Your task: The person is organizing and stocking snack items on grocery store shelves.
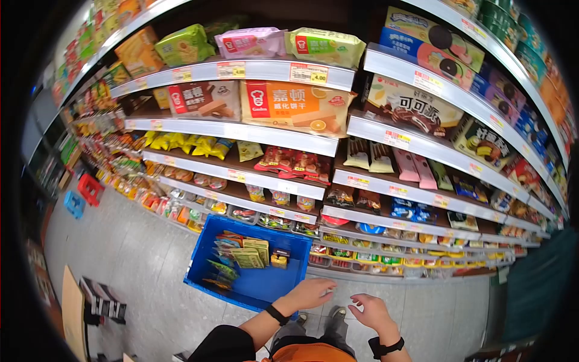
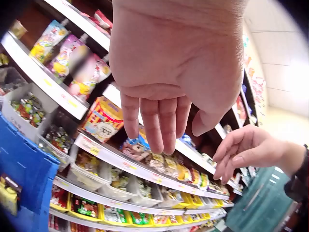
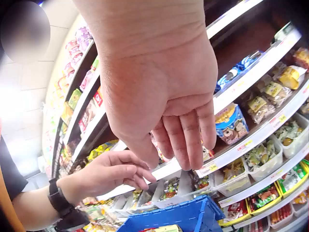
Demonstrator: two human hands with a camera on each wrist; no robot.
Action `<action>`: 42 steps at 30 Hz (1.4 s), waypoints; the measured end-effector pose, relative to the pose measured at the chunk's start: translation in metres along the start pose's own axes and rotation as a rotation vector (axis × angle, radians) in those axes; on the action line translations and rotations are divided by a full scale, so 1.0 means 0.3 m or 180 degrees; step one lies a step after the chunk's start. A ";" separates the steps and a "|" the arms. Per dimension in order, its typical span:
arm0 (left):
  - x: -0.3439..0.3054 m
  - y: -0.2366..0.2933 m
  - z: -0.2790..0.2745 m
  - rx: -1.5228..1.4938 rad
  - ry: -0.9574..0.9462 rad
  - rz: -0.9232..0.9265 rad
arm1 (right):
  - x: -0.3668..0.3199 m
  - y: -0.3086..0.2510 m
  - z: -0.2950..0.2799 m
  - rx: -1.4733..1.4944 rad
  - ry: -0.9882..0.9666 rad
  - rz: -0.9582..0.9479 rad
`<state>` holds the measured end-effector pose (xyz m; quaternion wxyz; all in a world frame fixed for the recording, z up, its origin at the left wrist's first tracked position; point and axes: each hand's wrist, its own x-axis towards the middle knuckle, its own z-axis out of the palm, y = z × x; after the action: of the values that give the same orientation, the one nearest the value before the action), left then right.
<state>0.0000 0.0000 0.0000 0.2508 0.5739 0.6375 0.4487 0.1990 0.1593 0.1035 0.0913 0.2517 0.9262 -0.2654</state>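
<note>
Blue plastic crate (image 1: 260,288) on grey floor (image 1: 145,259); pale-green rectangular packets (image 1: 248,258) lean toward its far edge. Left hand (image 1: 310,293) and right hand (image 1: 371,311), each grip open and empty, hang beside its right edge. A shoe (image 1: 339,311) jolting the near right corner could topple them.

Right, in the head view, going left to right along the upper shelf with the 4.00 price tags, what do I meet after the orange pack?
Bright green pack, lilac pack, pale green pack with a red label.
</note>
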 end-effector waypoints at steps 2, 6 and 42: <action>-0.068 -0.037 -0.044 -0.0061 0.0279 -0.0656 | 0.075 -0.017 -0.002 -0.0131 -0.0001 -0.0512; -0.035 -0.210 -0.474 0.1008 0.0837 -0.0872 | 0.584 -0.083 0.098 0.0695 0.0656 -0.1611; 0.103 -0.224 -2.450 -0.0046 0.3784 0.0156 | 1.241 -1.526 -0.548 -0.0956 0.1970 -0.3681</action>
<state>-0.6543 -0.1751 0.2950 -0.1557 0.2370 0.6522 0.7030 -0.3614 0.0678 0.3335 -0.3013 -0.2359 0.9222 -0.0555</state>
